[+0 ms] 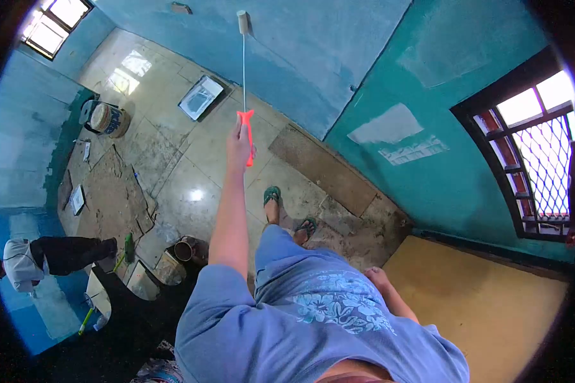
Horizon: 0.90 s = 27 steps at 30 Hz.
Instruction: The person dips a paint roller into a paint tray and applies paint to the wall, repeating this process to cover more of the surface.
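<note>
Blue and teal painted walls enclose a small room with a worn, pale tiled floor, seen from above through a wide, curved lens. Nearest the camera, the person's left hand [378, 276] hangs by the hip against a blue shirt with a pale flower print [338, 306]; whether its fingers are curled or loose cannot be told. The right hand [238, 145] is stretched out ahead at arm's length, closed around the orange plastic grip [248, 131] of a long thin metal-rod paint roller [243, 60]. The rod runs straight away from that hand, and its small pale roller head [243, 22] meets the blue wall beyond. Below and just right of the right hand, two feet in green flip-flops [273, 195] stand on the tiles. Left of the outstretched arm and closer in, a small round tin [184, 249] sits on the floor. Farther left, another person in a white top and dark trousers [41, 256] crouches by the wall. Beyond the right hand to the left lie a flat rectangular tray [201, 97] and a round paint bucket [107, 119]. Far right, a dark-framed window with a metal grille [543, 147] lets in daylight.
</note>
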{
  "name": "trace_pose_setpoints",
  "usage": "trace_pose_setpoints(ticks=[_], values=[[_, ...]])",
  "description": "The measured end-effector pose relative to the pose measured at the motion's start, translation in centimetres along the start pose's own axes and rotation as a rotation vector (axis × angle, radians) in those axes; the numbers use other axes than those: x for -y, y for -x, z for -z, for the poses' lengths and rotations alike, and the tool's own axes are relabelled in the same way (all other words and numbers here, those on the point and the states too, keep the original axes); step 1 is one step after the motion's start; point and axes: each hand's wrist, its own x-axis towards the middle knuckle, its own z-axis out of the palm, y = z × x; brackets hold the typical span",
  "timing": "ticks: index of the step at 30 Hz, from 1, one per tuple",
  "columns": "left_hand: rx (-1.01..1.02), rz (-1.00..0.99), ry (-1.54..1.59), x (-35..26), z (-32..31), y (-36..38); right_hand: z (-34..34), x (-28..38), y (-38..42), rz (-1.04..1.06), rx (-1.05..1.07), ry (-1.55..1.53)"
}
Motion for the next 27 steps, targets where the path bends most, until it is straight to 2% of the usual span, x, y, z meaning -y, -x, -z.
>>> trace_pose_setpoints(ticks=[2, 3, 5, 7, 9, 10, 12, 13, 15, 17, 19, 22, 25, 27], values=[[-0.022, -0.013, -0.051, -1.0, 0.6, -0.9, -0.1, 0.4, 1.1, 0.036, -0.013, 0.067], [0.001, -0.011, -0.026, -0.8, 0.7, -0.5, 0.2, -0.3, 0.6, 0.104, 0.045, 0.041], [0.051, 0.075, -0.021, -0.4, 0.7, 2.2, -0.2, 0.2, 1.4, 0.104, 0.03, 0.019], [0.072, 0.051, -0.062, 1.4, 0.1, 6.8, -0.2, -0.7, 0.9, 0.147, 0.028, 0.044], [0.137, 0.203, 0.02, 0.7, -1.2, 11.6, -1.1, 1.1, 2.3, 0.085, 0.012, 0.022], [0.137, 0.2, 0.02, 0.7, -1.5, 12.0, -1.3, 1.7, 2.6, 0.024, -0.01, -0.001], [0.133, 0.215, 0.064, 0.7, -1.8, 11.9, -1.9, 3.2, 2.9, 0.05, -0.001, 0.043], [0.118, 0.181, 0.075, 2.2, -1.3, 10.0, -2.3, 3.6, 3.3, 0.071, 0.01, 0.089], [0.076, 0.192, 0.076, 1.3, -0.1, 5.9, -2.8, 4.3, 3.7, 0.078, -0.016, 0.074], [0.006, 0.123, 0.011, 3.4, 1.9, -1.1, -3.6, 5.3, 4.1, 0.08, -0.04, 0.057], [-0.055, 0.101, -0.003, 0.1, 3.2, -5.8, -4.2, 5.6, 3.9, -0.036, -0.056, -0.02], [-0.035, 0.064, 0.04, -0.3, 5.2, -13.1, -4.6, 5.6, 4.1, -0.066, -0.063, -0.087], [-0.048, 0.005, 0.044, 0.9, 6.1, -15.2, -5.5, 5.6, 4.2, -0.041, -0.064, -0.087], [-0.028, -0.009, -0.033, 1.9, 6.4, -12.7, -6.5, 7.3, 4.8, -0.026, -0.074, -0.025]])
